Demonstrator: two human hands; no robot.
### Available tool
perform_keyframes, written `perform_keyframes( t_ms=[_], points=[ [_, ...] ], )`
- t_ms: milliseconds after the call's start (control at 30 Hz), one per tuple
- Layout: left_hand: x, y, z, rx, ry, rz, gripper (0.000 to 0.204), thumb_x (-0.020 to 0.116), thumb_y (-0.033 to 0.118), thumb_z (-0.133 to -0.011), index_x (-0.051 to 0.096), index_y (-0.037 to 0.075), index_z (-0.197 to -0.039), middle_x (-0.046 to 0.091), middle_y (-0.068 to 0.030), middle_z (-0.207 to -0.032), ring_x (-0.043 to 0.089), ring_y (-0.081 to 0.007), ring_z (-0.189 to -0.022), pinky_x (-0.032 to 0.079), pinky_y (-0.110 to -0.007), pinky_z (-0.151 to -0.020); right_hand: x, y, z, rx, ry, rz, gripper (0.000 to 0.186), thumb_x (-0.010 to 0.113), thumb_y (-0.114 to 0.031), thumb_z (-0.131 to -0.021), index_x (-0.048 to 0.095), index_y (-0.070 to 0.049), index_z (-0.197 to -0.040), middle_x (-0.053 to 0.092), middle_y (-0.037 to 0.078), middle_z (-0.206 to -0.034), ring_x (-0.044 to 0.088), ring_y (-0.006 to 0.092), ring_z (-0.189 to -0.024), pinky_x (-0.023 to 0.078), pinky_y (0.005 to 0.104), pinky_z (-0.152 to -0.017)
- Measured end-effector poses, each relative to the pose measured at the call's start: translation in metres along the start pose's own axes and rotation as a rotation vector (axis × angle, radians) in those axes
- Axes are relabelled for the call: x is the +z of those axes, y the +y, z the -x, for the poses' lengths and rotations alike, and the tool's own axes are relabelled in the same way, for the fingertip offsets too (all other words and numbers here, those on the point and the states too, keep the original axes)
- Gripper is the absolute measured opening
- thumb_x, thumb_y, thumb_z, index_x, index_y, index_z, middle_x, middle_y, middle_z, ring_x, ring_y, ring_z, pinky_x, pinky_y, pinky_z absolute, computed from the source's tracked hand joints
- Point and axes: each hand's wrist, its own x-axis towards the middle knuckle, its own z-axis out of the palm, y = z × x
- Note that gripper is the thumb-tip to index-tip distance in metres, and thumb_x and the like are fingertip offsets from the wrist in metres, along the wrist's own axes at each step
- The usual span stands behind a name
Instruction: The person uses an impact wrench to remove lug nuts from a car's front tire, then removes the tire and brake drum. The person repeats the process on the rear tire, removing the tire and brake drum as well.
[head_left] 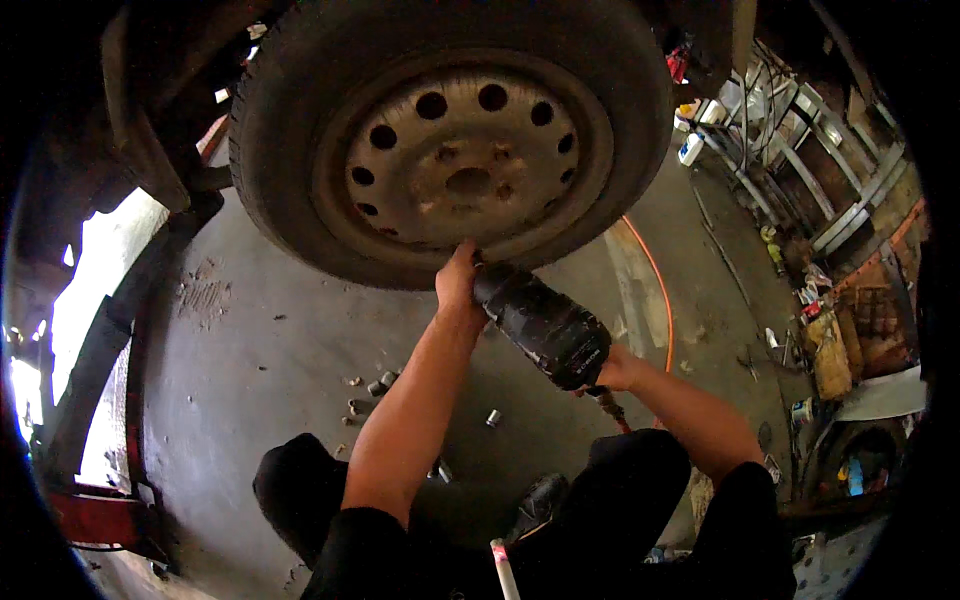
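Observation:
A car wheel [455,130] with a worn tyre and a steel rim with round holes hangs raised above the concrete floor. My left hand [457,280] reaches up to the rim's lower edge, fingers on the nose of a black air impact wrench [545,328]. My right hand [618,368] grips the wrench's handle from behind, mostly hidden by the tool body. The wrench points up-left at the rim's lower part. An orange air hose [655,285] runs from the tool across the floor.
Several loose lug nuts and sockets [375,388] lie on the floor below the wheel. A red jack or lift part [100,515] sits lower left. Metal racks, bottles and clutter [800,170] fill the right side. My knees [300,485] are at the bottom.

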Motion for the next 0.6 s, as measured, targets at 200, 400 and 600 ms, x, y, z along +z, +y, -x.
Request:
perform_keyframes(
  t_ms=[200,400,600],
  points=[
    [0.005,0.043,-0.005,0.025,-0.181,-0.142,0.032,0.057,0.028,-0.090,0.057,0.003,-0.109,0.062,-0.0137,-0.093,0.061,-0.0284,-0.081,0.049,-0.043,-0.071,0.000,0.007,-0.029,-0.148,-0.047,-0.137,0.073,0.083,-0.014,-0.073,0.044,-0.012,-0.134,0.066,0.006,-0.100,0.065,0.0145,-0.073,0.053,0.0307,-0.056],
    [-0.015,0.070,0.042,0.055,0.168,-0.609,0.040,0.059,0.033,-0.088,0.055,0.002,-0.113,0.063,-0.0128,-0.093,0.060,-0.0252,-0.080,0.048,-0.040,-0.069,0.051,0.001,-0.032,-0.435,-0.162,-0.152,0.080,0.082,-0.009,-0.075,0.039,-0.007,-0.143,0.053,0.011,-0.134,0.056,0.0222,-0.118,0.047,0.0389,-0.099],
    [-0.052,0.071,0.020,0.021,0.227,-0.538,0.041,0.060,0.038,-0.089,0.057,0.002,-0.109,0.061,-0.0132,-0.082,0.062,-0.0262,-0.069,0.050,-0.044,-0.060,0.069,-0.014,-0.053,-0.396,-0.116,0.272,0.083,0.077,-0.003,-0.069,0.036,0.001,-0.142,0.054,0.016,-0.134,0.053,0.0268,-0.123,0.043,0.0389,-0.103]
  ],
)
